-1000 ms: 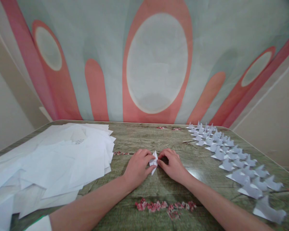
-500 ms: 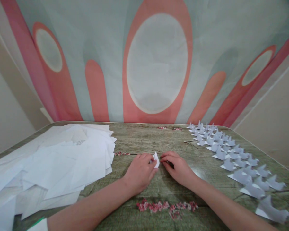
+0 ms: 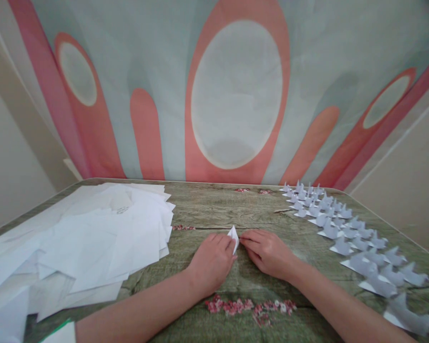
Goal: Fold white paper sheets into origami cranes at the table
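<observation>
A small piece of folded white paper (image 3: 233,234) stands over the middle of the table, its pointed tip facing up. My left hand (image 3: 214,262) is closed on its left side, with the fingers covering the lower part. From the right, my right hand (image 3: 268,252) reaches in with fingers pressed together, the fingertips pinching at the paper's right edge. To the right stand several folded white paper birds (image 3: 343,245) in slanting rows. A spread heap of white paper sheets (image 3: 96,238) covers the left side.
The wood-patterned table top (image 3: 207,205) has printed pink flowers. A green-edged white item (image 3: 60,331) lies by my left forearm. Behind the table hangs a green and coral patterned backdrop (image 3: 171,95).
The fingers of my right hand have drawn closer together and come in to the folded paper's edge. My left fingers have shifted slightly lower on it. The whole view has moved a little.
</observation>
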The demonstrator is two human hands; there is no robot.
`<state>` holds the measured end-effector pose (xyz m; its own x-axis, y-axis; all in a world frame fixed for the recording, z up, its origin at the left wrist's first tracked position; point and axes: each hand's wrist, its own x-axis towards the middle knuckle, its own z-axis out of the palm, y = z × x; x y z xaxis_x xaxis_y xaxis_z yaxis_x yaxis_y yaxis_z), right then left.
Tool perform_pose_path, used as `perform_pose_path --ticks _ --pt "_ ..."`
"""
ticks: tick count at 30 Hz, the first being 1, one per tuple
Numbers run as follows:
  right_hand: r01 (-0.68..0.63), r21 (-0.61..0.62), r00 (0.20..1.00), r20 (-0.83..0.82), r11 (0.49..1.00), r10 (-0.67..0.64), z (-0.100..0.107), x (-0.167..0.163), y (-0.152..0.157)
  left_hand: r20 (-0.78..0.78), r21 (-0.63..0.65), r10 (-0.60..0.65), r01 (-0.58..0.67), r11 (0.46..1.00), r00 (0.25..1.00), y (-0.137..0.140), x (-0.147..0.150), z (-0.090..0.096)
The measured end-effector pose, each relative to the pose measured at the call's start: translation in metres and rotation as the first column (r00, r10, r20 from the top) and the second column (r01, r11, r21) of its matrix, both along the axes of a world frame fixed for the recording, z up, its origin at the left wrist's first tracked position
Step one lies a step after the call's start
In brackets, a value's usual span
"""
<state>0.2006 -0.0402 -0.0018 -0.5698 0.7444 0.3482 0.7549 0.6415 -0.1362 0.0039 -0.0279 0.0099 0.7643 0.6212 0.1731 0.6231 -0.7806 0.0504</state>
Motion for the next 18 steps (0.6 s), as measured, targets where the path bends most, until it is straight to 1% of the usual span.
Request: perform_pose_path --ticks 9,18 --pt "-0.034 0.03 0.999 -0.002 0.999 0.035 -0.0002 -0.0007 -0.0014 -0.008 -0.024 0.017 -0.017 1.0 1.0 -0.0006 -0.0002 -0.0024" --pt "-0.023 0.052 0.999 -0.022 0.998 0.025 -0.0018 -0.0012 -0.0014 0.03 -0.039 0.01 -0.008 0.999 0.999 -0.0003 -0.0004 -0.0048"
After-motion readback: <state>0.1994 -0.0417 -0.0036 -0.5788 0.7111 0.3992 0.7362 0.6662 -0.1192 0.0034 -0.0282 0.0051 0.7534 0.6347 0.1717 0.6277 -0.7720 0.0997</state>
